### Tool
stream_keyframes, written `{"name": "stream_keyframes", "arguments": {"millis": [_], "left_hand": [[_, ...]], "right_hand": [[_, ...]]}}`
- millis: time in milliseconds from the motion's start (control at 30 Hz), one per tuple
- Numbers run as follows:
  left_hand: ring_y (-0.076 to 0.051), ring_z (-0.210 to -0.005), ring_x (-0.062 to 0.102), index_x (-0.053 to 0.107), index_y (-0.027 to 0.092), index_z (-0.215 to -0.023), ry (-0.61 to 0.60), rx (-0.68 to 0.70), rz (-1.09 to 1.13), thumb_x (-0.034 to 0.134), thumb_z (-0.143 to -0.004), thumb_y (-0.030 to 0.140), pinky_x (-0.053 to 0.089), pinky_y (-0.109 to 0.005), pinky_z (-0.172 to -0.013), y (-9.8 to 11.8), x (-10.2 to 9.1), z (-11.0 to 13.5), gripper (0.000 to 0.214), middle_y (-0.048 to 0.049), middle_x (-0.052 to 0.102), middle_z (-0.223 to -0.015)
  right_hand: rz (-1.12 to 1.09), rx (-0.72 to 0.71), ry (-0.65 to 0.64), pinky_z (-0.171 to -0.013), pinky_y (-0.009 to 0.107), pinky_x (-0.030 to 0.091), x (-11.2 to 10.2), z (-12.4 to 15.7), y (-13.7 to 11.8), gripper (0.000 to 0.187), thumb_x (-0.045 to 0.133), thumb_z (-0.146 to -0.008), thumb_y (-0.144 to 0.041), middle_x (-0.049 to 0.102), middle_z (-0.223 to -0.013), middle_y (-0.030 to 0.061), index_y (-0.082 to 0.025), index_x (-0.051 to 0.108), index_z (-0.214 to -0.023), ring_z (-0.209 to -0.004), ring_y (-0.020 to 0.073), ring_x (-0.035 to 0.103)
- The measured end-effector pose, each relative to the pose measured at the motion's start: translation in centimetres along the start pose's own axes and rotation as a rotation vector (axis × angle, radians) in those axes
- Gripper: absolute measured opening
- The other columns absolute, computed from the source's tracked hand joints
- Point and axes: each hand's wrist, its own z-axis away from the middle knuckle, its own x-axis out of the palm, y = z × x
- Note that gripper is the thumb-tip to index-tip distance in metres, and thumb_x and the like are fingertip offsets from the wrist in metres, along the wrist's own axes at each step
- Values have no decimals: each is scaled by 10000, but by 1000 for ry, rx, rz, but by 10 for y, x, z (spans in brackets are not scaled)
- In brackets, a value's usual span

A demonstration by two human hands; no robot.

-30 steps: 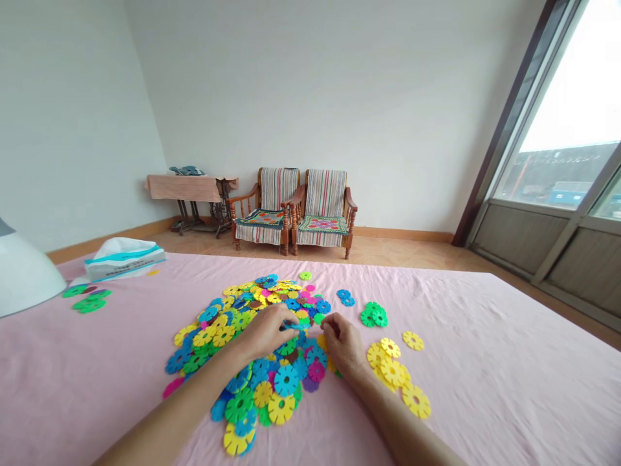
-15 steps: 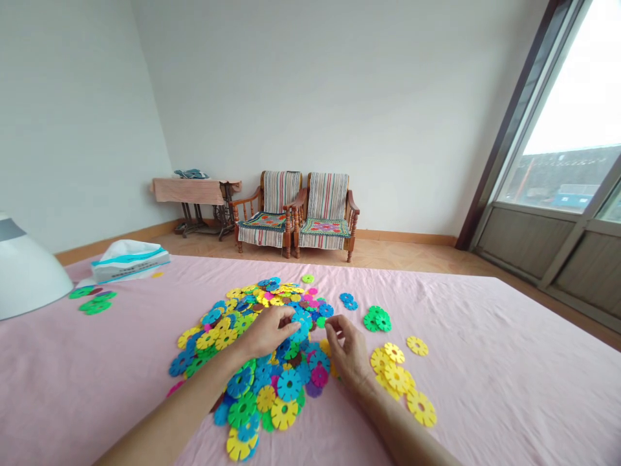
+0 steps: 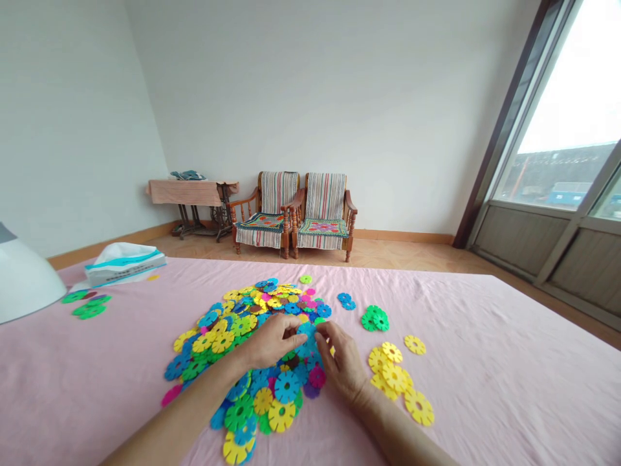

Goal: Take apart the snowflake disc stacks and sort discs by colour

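A large heap of flat plastic snowflake discs (image 3: 228, 340) in yellow, blue, green and pink lies on a pink bedsheet (image 3: 466, 382). My left hand (image 3: 269, 343) and my right hand (image 3: 342, 362) meet over its near right part. Fingertips of both hands press on a small stack of blue discs (image 3: 306, 343), which seems pinched between them. Part of the heap is hidden under my palms. Sorted yellow discs (image 3: 392, 378) lie just right of my right hand, with green discs (image 3: 374, 318) and two blue discs (image 3: 346, 301) farther off.
Green discs (image 3: 87, 305) lie at the sheet's far left, near a white packet (image 3: 123, 265) and a white dome (image 3: 22, 285). Beyond the bed stand two striped wooden armchairs (image 3: 295, 213) and a cloth-covered table (image 3: 187, 192). A large window (image 3: 557, 110) fills the right.
My right hand has moved left and its fingers now reach the blue discs. Both hands have closed in around that stack, and the view has tilted slightly.
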Motion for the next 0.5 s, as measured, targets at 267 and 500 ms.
{"name": "stream_keyframes", "arguments": {"millis": [267, 500], "left_hand": [[-134, -480, 517, 619, 147, -850, 89, -184, 178, 567, -752, 308, 344, -219, -454, -9, 2, 0, 195, 42, 503, -582], [-186, -517, 638, 607, 126, -951, 161, -305, 392, 620, -732, 379, 488, -265, -477, -9, 9, -4, 335, -10, 620, -645]], "right_hand": [[80, 80, 268, -545, 225, 418, 2, -3, 4, 118, 441, -914, -234, 557, -664, -17, -193, 526, -844, -563, 126, 526], [103, -117, 266, -681, 246, 476, 1, -1, -7, 124, 425, -918, -125, 581, -816, 30, -196, 526, -905, -744, 146, 575]]}}
